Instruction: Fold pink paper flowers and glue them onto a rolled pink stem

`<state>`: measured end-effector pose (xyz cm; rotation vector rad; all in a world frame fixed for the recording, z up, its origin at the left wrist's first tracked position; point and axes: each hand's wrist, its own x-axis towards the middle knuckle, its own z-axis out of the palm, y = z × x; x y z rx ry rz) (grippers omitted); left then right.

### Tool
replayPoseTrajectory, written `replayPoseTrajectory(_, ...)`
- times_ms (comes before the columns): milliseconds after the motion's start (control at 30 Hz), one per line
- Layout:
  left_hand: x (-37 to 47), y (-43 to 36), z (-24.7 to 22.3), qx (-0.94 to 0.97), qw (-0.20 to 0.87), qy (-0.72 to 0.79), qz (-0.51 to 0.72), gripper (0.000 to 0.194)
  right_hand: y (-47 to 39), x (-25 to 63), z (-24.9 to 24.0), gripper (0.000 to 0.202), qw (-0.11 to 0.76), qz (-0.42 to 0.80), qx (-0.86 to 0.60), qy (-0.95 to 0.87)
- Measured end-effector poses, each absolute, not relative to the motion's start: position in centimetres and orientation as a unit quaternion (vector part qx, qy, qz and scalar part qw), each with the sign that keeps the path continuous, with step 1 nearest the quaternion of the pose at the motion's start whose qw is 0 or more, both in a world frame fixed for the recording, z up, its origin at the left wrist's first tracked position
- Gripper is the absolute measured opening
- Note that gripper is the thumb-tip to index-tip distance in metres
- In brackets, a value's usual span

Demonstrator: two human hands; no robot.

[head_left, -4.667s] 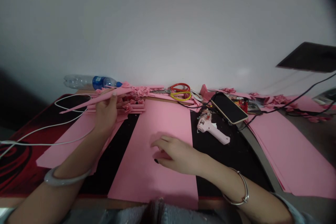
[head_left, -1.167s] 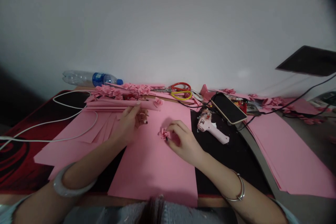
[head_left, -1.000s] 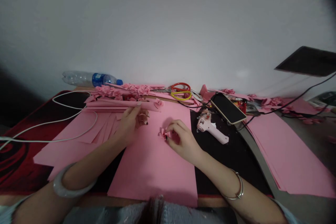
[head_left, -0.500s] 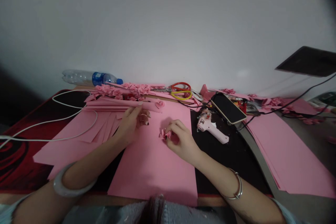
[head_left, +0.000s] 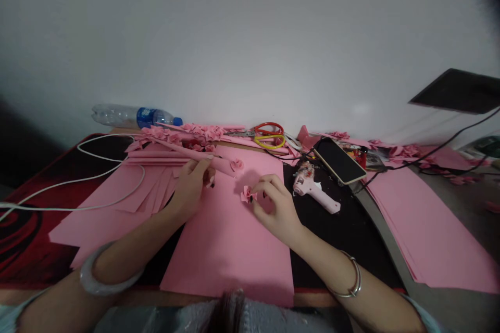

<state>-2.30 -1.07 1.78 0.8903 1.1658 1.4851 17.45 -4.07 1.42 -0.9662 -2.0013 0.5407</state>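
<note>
My left hand [head_left: 197, 179] is closed on a rolled pink paper cone [head_left: 223, 164], which lies slanted with its wide end to the right. A small pink paper rose [head_left: 236, 165] sits at that wide end. Between the fingertips of my right hand [head_left: 275, 207] is another paper rose [head_left: 247, 194], held just below and to the right of the cone's end. Beneath both hands spreads a large pink paper sheet [head_left: 234, 250]. The cone's narrow end reaches back over other rolled pink paper [head_left: 156, 158].
A pink glue gun [head_left: 316, 194] lies right of the sheet, with a phone [head_left: 339, 160] behind it. Scissors [head_left: 269, 135], many paper roses [head_left: 203, 131] and a plastic bottle [head_left: 136, 115] line the wall. Paper stacks [head_left: 429, 229] flank the sheet; a white cable [head_left: 70, 183] loops at left.
The cone's wide end has swung down toward me, its narrow end now raised behind. My right hand has shifted slightly right and turned its rose upward.
</note>
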Motion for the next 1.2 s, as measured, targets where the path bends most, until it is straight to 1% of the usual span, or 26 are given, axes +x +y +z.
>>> replayPoseTrajectory(67,-2.2,-1.2,1.9,0.362,0.504,0.49,0.612,0.014,-4.2,17.6,1.7,0.02,0.438,0.192,-0.385,-0.789)
replayPoseTrajectory(233,-1.9,-1.5,1.7,0.347,0.553,0.479,0.587,0.024,-4.6,17.7,2.1,0.018,0.474,0.14,-0.4,-0.771)
replayPoseTrajectory(400,-1.8,-1.8,1.3,0.329,0.584,0.437,0.6,0.015,-4.6,17.9,2.1,0.018,0.479,0.143,-0.399,-0.769)
replayPoseTrajectory(533,-1.8,-1.9,1.3,0.351,0.586,0.415,0.601,0.002,-4.3,17.9,1.9,0.015,0.497,0.203,-0.428,-0.727)
replayPoseTrajectory(633,-1.8,-2.0,1.3,0.369,0.577,0.41,0.602,0.01,-4.0,17.8,1.6,0.011,0.518,0.294,-0.455,-0.662)
replayPoseTrajectory(733,-1.8,-2.1,1.4,0.392,0.572,0.392,0.604,0.007,-3.5,17.8,1.2,0.007,0.54,0.377,-0.459,-0.596)
replayPoseTrajectory(833,-1.6,-2.3,1.5,0.426,0.573,0.373,0.592,0.006,-3.1,17.8,0.8,0.01,0.547,0.449,-0.461,-0.534)
replayPoseTrajectory(900,-1.5,-2.5,1.6,0.46,0.565,0.366,0.579,0.008,-3.0,17.8,0.7,0.013,0.551,0.489,-0.454,-0.501)
replayPoseTrajectory(967,-1.4,-2.8,1.7,0.516,0.544,0.359,0.557,0.012,-2.9,17.9,0.7,0.015,0.558,0.508,-0.448,-0.48)
replayPoseTrajectory(1067,-1.3,-3.2,1.8,0.618,0.514,0.323,0.499,0.019,-2.8,18.0,0.9,0.014,0.571,0.497,-0.448,-0.476)
replayPoseTrajectory(1200,-1.2,-3.7,2.3,0.682,0.542,0.271,0.408,0.028,-2.6,18.2,1.3,0.012,0.591,0.463,-0.449,-0.485)
